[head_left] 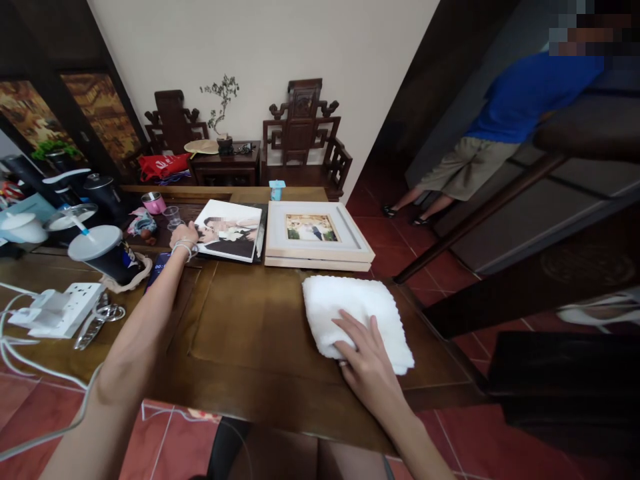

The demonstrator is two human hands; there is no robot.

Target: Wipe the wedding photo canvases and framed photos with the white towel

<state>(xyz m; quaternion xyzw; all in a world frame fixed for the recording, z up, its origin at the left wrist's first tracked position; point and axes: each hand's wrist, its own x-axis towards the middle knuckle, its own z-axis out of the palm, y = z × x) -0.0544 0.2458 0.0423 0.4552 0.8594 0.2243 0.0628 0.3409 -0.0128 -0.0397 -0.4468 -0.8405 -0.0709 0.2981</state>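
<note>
My left hand (185, 235), with a pale bracelet at the wrist, is at the left edge of a photo print (229, 230) showing people. Its fingers are curled closed, and what they hold, if anything, is hidden. On the right, a folded white cloth (357, 313) with a scalloped edge lies on the table. My right hand (367, 360) rests on its near left part, fingers stretched and spread. Behind the cloth lies a pale wooden picture frame (320, 259) holding a small photo, seemingly stacked on another frame.
Left on the wooden table (245, 327) are a lidded drink cup (113, 257), a white power strip (73, 310) with cables, a phone (159, 267), a clear plastic cup (173, 217) and a pink mug (153, 203). A person in blue (530, 100) stands beyond a dark chair.
</note>
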